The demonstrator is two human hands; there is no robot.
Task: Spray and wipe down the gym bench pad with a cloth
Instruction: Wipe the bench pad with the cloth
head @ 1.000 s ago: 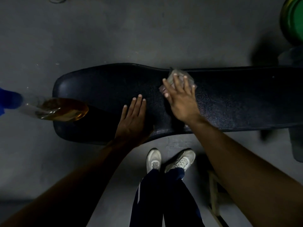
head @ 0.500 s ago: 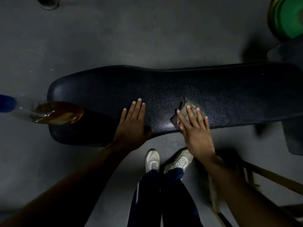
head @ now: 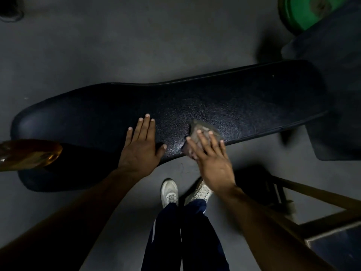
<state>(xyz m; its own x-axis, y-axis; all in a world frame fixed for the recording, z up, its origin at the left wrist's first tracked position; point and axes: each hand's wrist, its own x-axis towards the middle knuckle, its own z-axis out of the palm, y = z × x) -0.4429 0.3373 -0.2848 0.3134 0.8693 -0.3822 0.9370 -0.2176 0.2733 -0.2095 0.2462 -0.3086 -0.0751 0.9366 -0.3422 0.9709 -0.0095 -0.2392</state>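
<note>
Nearest the camera, two legs in dark trousers end in pale trainers planted on the grey floor, just short of the near edge of the bench. To the right, a brown-railed frame stands on the floor. Both forearms reach forward over the feet. The left hand lies flat on the black bench pad, fingers straight and close together, thumb out to the side; its grip is apart and holds nothing. The right hand presses a crumpled grey cloth onto the pad at its near edge, fingers spread straight over the cloth rather than curled round it, so that grip is apart too. The cloth sits just right of the left hand, about midway along the surface. At the far left edge an amber spray bottle lies over the wide end of the pad. Beyond the pad, at the top right, a green weight plate shows partly behind dark padding
</note>
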